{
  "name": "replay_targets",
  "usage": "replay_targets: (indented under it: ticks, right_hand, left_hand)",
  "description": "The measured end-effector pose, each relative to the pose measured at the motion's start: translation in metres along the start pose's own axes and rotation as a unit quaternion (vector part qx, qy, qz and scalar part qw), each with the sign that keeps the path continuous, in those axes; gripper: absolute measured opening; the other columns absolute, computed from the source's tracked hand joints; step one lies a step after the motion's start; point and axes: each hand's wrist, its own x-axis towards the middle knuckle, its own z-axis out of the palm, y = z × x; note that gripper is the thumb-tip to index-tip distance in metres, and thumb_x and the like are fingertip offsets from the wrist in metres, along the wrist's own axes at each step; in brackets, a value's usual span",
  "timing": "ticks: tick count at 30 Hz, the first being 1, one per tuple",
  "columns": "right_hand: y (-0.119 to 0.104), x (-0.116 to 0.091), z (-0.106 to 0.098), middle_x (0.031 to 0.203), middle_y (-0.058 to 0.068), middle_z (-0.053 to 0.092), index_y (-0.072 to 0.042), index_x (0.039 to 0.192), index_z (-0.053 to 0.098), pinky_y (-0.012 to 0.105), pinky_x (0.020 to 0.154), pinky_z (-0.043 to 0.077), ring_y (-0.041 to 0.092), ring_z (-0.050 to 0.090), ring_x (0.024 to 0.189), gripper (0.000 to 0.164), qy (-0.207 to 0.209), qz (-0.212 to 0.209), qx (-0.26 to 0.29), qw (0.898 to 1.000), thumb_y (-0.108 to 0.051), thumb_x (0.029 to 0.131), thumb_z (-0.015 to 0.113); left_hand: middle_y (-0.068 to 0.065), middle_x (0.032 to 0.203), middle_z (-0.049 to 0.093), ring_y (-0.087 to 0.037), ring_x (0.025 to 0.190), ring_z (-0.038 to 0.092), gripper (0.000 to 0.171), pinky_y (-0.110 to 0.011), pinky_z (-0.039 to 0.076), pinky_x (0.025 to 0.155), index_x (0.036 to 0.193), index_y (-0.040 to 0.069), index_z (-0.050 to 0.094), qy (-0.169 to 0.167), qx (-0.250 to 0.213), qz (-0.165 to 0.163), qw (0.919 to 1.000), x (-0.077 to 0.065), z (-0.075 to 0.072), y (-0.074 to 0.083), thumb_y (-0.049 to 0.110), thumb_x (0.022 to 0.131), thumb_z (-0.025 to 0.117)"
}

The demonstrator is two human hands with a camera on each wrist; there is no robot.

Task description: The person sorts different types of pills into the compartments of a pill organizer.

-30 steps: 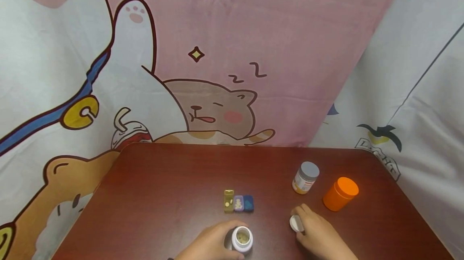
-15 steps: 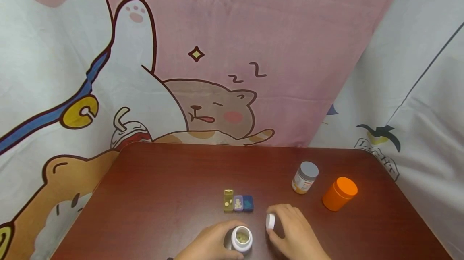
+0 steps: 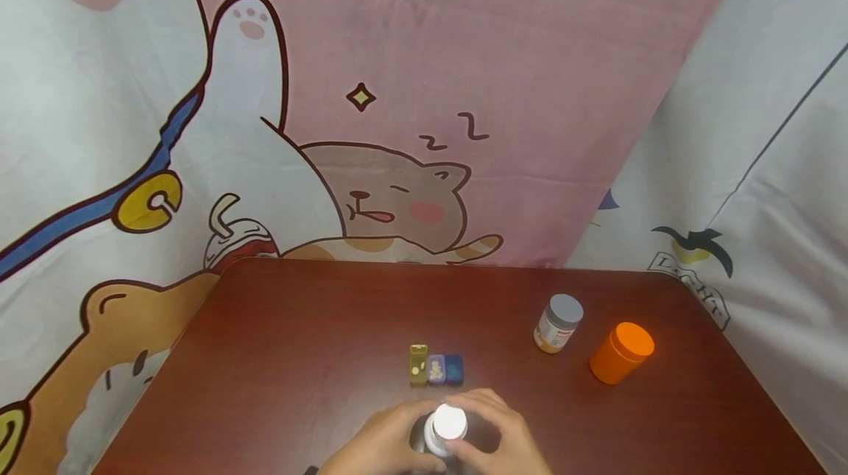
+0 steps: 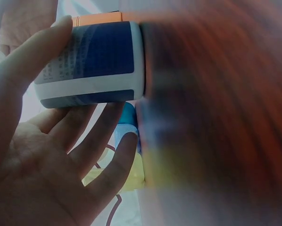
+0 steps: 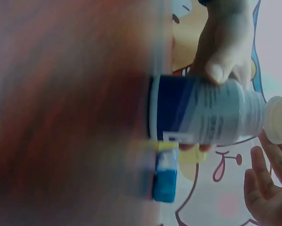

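Observation:
A white pill bottle with a blue and grey label (image 4: 103, 52) stands on the table, and my left hand (image 3: 384, 440) grips it between thumb and fingers. Over its mouth my right hand (image 3: 501, 432) pinches a white screw cap (image 3: 450, 422). In the right wrist view that cap (image 5: 277, 120) is tilted, just off the threaded neck (image 5: 254, 113). Beyond the hands lies a small pill box with yellow, purple and blue compartments (image 3: 436, 370). Its yellow compartment (image 3: 418, 366) has the lid up and holds pills; pale pills also show in the purple one.
A grey-lidded jar (image 3: 558, 323) and an orange bottle (image 3: 621, 353) stand at the right of the dark red-brown table (image 3: 298, 342). Behind the table hangs a cloth printed with cartoon animals (image 3: 530, 92).
My right hand has brought the white cap leftward from the table's right side to above the bottle's mouth. My left hand stays around the bottle.

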Motion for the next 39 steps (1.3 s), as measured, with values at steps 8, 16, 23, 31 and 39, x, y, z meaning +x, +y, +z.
replay_targets:
  ticks: [8, 16, 23, 31, 39]
  right_hand:
    - [0.009, 0.000, 0.002, 0.112, 0.003, 0.069, -0.012, 0.122, 0.068, 0.025, 0.090, 0.051, 0.010, 0.060, 0.107, 0.049, -0.013, -0.043, 0.013, 0.999, -0.013, 0.076, 0.084]
    - [0.012, -0.002, 0.005, 0.110, 0.000, 0.068, -0.014, 0.120, 0.069, 0.025, 0.088, 0.052, 0.010, 0.059, 0.104, 0.048, -0.014, -0.052, -0.027, 0.998, -0.018, 0.074, 0.084]
    - [0.004, 0.001, 0.001, 0.107, -0.008, 0.065, -0.018, 0.121, 0.069, 0.024, 0.080, 0.052, 0.005, 0.056, 0.097, 0.050, -0.038, -0.027, -0.091, 0.995, -0.029, 0.075, 0.084]
    - [-0.013, 0.019, -0.008, 0.095, -0.019, 0.066, -0.027, 0.102, 0.071, 0.028, 0.081, 0.047, 0.003, 0.052, 0.094, 0.040, -0.102, -0.036, -0.244, 0.964, -0.040, 0.068, 0.086]
    - [-0.029, 0.030, -0.004, 0.079, -0.013, 0.055, -0.021, 0.082, 0.062, 0.028, 0.073, 0.045, 0.007, 0.048, 0.079, 0.049, -0.092, -0.053, -0.385, 0.917, -0.060, 0.061, 0.084]
  left_hand:
    - [0.017, 0.116, 0.066, 0.003, 0.094, 0.057, 0.066, -0.022, 0.048, 0.075, 0.130, 0.033, 0.060, 0.005, 0.002, 0.014, 0.9999, 0.003, 0.001, -0.001, 0.036, 0.070, 0.086]
    - [0.017, 0.112, 0.067, 0.004, 0.088, 0.057, 0.063, -0.021, 0.048, 0.072, 0.129, 0.032, 0.061, -0.006, -0.021, -0.001, 0.9998, 0.000, 0.002, -0.001, 0.032, 0.071, 0.086]
    - [0.018, 0.112, 0.067, 0.004, 0.089, 0.059, 0.062, -0.021, 0.049, 0.073, 0.127, 0.036, 0.061, -0.013, -0.030, -0.014, 0.9994, 0.001, 0.002, -0.001, 0.030, 0.071, 0.086]
    - [0.021, 0.107, 0.067, 0.004, 0.087, 0.058, 0.055, -0.023, 0.050, 0.074, 0.121, 0.036, 0.064, -0.005, -0.020, -0.002, 0.9998, 0.001, 0.005, -0.001, 0.026, 0.071, 0.085]
    - [0.023, 0.108, 0.067, 0.006, 0.090, 0.059, 0.053, -0.023, 0.052, 0.078, 0.121, 0.038, 0.062, -0.001, -0.008, 0.031, 0.9995, 0.002, 0.002, 0.000, 0.037, 0.073, 0.084]
